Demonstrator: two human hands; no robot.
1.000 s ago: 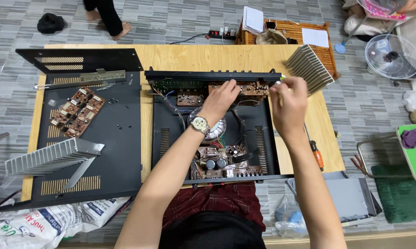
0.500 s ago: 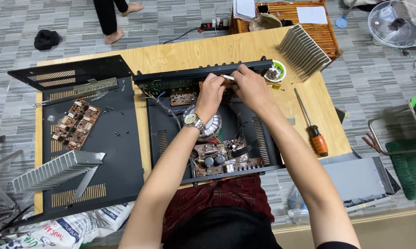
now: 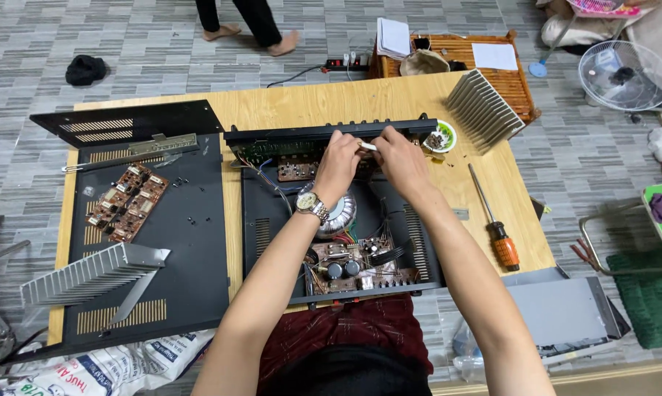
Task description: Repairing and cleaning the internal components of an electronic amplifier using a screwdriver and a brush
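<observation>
While both hands [image 3: 371, 158] crowd the chassis [image 3: 272, 220] edge, screwdriver [image 3: 494, 220] lies apart.

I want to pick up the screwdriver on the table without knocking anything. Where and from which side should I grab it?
Probably the orange handle of the screwdriver, taken from the right: it is the thick end, lying flat nearest the table edge, and the thin shaft points away toward the small bowl. The right hand is nearest.
</observation>
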